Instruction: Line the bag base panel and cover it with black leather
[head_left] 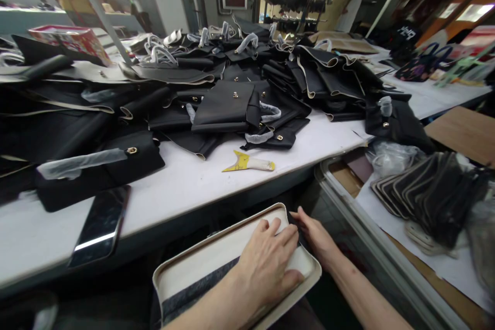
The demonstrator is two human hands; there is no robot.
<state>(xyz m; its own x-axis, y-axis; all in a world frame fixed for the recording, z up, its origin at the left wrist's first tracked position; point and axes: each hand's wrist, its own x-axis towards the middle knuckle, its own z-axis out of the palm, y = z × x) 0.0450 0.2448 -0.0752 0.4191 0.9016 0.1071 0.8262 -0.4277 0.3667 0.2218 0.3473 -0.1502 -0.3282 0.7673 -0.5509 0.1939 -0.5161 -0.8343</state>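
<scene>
In my lap rests an unfinished black bag [181,268], its cream inside facing up, with raised rounded edges and a dark strip along the interior. My left hand [270,258] reaches into it, fingers spread and bent over the lining near the right end, thumb apart. At that same end, my right hand [315,234] has thumb and fingers closed on the dark outer side of the bag. What lies under the left palm is hidden. On the table edge ahead lies a yellow notched tool with a whitish wrapped handle [249,162].
A white table [174,185] carries a heap of black bags [228,105] with gold clasps and wrapped handles. A phone [102,224] overhangs its front edge. At right, a low surface holds stacked dark panels [421,191] and clear plastic [394,157]. A person [351,7] stands far back.
</scene>
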